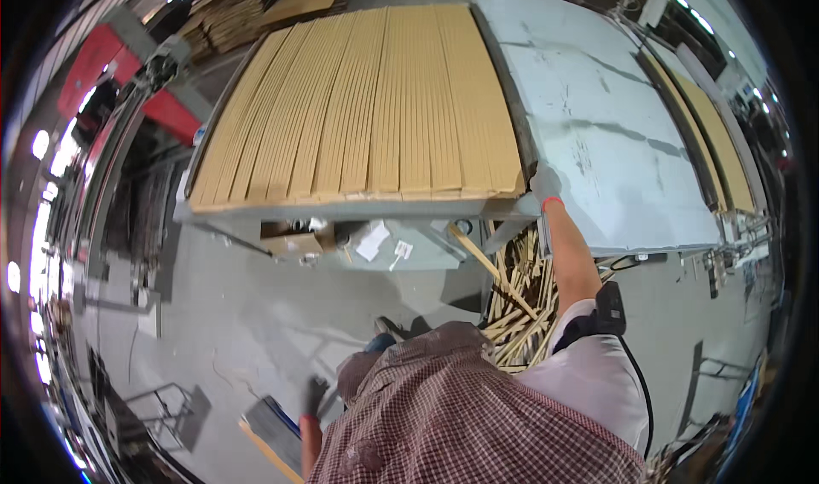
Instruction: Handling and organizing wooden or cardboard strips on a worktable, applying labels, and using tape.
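Note:
A wide row of overlapping tan cardboard sheets (358,117) lies fanned out on a table in front of me. My right hand (543,182), in a pale glove with a red cuff, reaches to the near right corner of that row, beside the pale blue tabletop. Its fingers are too small and partly hidden to show whether they grip the cardboard. Low on the left hangs my left hand (315,395) in a dark grey glove, away from the cardboard. I cannot make out its fingers or anything in them.
To the right stands the pale blue tabletop (606,126) with dark streaks. Cardboard strips (520,296) fill a space below, near my right arm. An open carton (292,242) and papers sit under the table. Red and grey machinery (102,66) is at far left.

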Available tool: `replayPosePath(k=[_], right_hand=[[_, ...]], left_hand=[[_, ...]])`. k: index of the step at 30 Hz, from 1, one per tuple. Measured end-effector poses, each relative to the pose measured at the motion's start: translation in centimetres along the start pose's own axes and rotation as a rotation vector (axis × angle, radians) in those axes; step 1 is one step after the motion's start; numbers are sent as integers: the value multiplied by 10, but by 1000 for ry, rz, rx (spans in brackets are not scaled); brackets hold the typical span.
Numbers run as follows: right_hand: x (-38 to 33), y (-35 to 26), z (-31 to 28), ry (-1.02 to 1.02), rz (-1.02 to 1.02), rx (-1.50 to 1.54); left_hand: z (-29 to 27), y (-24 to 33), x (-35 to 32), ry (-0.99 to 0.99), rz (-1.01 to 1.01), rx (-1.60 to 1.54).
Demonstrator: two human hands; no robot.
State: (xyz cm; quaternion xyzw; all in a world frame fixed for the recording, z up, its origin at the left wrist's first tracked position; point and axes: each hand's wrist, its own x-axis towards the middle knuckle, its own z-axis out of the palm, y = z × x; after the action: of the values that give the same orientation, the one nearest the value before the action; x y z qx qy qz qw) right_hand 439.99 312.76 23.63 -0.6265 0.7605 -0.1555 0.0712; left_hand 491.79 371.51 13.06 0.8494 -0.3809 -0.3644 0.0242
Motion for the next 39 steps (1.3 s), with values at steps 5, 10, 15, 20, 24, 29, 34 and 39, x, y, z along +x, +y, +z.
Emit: replayPosePath(k=[5, 10, 15, 20, 24, 29, 34, 39], right_hand=[[12, 34, -2, 105, -76, -2], [34, -12, -7, 64, -173, 172], [89, -13, 23, -2, 107, 834], [52, -101, -63, -392, 185, 780], [85, -91, -35, -598, 434, 1110], [108, -61, 5, -844, 197, 1083], [84, -59, 1, -709, 234, 1056], [51, -65, -38, -233, -178, 1132]], left_hand=[[-237, 263, 136, 366, 782, -107], [-249, 489, 186, 313, 1146, -52], [-130, 694, 230, 238, 1488, 52], [-91, 765, 281, 601, 1320, 310], [-65, 768, 299, 649, 1293, 358], [-73, 779, 288, 551, 1266, 371], [-80, 775, 276, 496, 1240, 397], [-57, 768, 309, 619, 1195, 589]])
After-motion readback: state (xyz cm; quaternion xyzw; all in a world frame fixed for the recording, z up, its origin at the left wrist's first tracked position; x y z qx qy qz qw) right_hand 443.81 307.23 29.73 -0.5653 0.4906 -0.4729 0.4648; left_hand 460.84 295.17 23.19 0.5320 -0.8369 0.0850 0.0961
